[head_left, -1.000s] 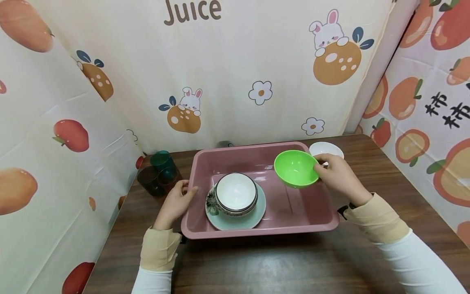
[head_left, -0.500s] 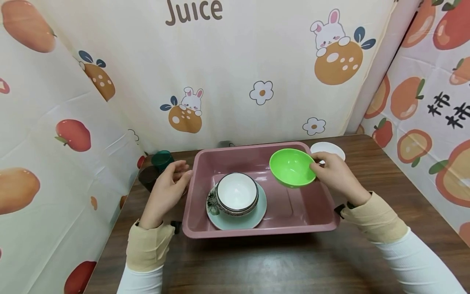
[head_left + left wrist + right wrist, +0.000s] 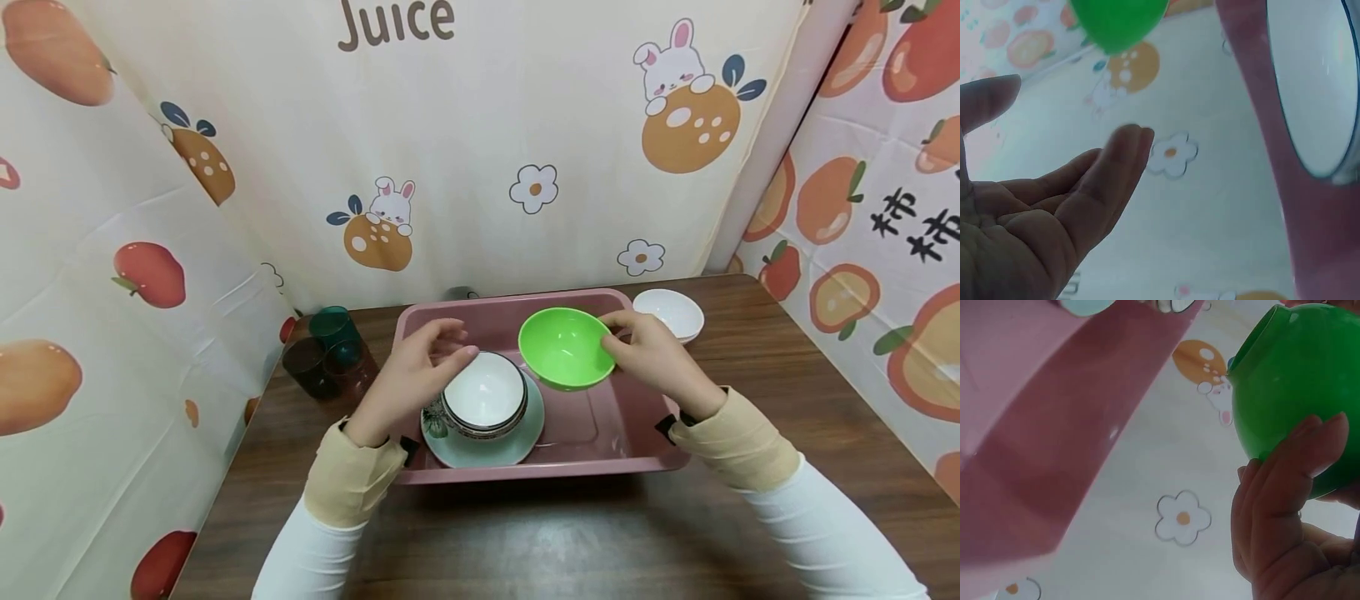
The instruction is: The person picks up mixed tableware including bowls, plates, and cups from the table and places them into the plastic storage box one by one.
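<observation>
Green bowl (image 3: 564, 350) hangs over the pink tub (image 3: 585, 421)

And here it is, up off the tub floor, the green bowl pinched at its right edge by the right hand (image 3: 658, 357)! Why that spot? A rim grip looks like a sensible choice: thumb and fingers take the thin edge, and the inside stays open, mouth upward.

Over to the left hand (image 3: 411, 377): nothing in it, thumb and fingers spread wide, poised beside the stack of bowls (image 3: 486, 390). The left wrist view shows a gap there, so no contact.

Look at that stack, nested on 1 pale plate (image 3: 480, 455) in the tub's left half. Wide plate below, narrower bowls above: steady, I'd judge, and it leaves the right half free. How many bowls? Can't tell from here.

Out on the desk (image 3: 525, 542), 1 white bowl (image 3: 675, 312) sits by the far right corner, while the cups (image 3: 306, 368) crowd together off the tub's left side, apparently clear of both arms.
</observation>
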`<state>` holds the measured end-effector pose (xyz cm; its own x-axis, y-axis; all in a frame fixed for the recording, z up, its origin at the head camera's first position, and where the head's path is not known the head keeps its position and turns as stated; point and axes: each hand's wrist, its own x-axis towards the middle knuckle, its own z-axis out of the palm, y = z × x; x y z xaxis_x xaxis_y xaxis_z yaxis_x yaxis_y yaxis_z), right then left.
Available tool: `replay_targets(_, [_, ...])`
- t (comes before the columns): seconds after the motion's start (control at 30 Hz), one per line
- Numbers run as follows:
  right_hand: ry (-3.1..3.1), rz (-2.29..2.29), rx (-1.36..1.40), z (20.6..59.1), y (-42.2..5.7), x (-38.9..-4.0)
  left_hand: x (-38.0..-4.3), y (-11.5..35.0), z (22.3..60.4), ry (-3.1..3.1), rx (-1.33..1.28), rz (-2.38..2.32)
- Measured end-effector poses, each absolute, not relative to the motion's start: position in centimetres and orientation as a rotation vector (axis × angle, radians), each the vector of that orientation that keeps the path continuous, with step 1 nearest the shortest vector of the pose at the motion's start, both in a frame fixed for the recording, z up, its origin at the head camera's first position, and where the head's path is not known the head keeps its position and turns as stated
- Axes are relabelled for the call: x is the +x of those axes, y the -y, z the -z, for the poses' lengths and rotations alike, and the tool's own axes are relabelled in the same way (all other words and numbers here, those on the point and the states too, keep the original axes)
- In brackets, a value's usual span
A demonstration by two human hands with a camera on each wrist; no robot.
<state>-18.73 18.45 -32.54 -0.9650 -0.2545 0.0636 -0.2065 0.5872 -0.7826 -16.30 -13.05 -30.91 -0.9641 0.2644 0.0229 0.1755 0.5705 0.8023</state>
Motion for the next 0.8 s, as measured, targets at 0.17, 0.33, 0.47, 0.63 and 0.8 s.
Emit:
replay_targets(0.17, [-2.707, 1.364, -0.447, 33.1, -17.2, -18.7, -17.1, 11.0, 31.4, -2.714, 0.424, -1.23])
replay_targets(0.33, [-2.677, 1.377, -0.48, 33.4, -16.1, -18.5, -17.7, 9.4, 31.7, -2.743, 0.487, -1.149])
replay_targets(0.47, [-2.686, 1.352, -0.479, 33.4, -15.5, -18.3, -18.1, 8.5, 32.1, -2.789, 0.505, -1.129])
replay_targets(0.63, [-2.687, 1.335, -0.481, 33.4, -15.2, -18.1, -18.4, 8.1, 32.3, -2.847, 0.515, -1.1])
replay_targets(0.8, [-2.663, 1.333, -0.49, 33.4, -15.1, -18.0, -18.3, 8.1, 32.1, -2.87, 0.532, -1.055])
